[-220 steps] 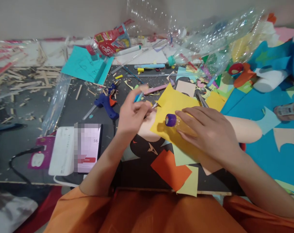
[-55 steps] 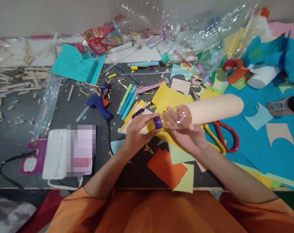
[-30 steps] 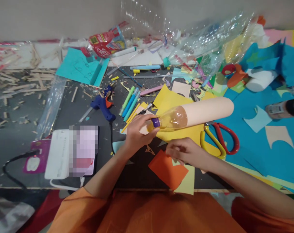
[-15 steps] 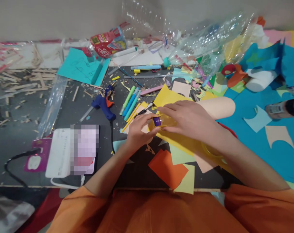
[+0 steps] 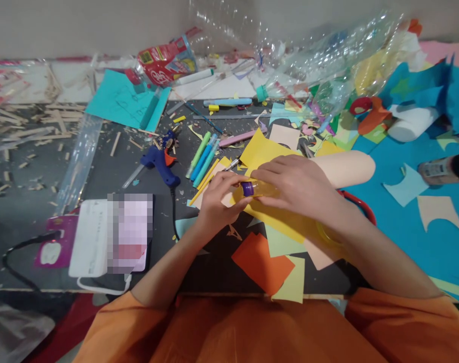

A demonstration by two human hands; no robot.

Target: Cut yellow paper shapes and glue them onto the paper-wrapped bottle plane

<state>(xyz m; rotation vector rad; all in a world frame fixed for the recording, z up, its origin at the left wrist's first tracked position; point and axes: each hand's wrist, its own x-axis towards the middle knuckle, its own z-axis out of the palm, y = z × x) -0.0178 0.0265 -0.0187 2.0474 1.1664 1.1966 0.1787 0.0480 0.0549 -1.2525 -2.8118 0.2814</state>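
Observation:
A small plastic bottle with a purple cap lies on its side between my hands, its cap end pointing left. Yellow paper is spread beneath it and yellow edges show around the neck. My left hand curls around the cap end, thumb below and fingers above. My right hand lies over the bottle's body, fingertips on its upper side and thumb along the lower side. Most of the body is hidden under that palm. A red scissors handle shows beside my right forearm.
Left of my hands lie several markers, a blue glue gun, a phone and a white power bank. Paper scraps sit in front. Plastic bottles line the back; a small bottle lies right.
Both hands stay around the bottle with almost the same grip. The camera view has shifted slightly, and a little more of the red scissors handle shows.

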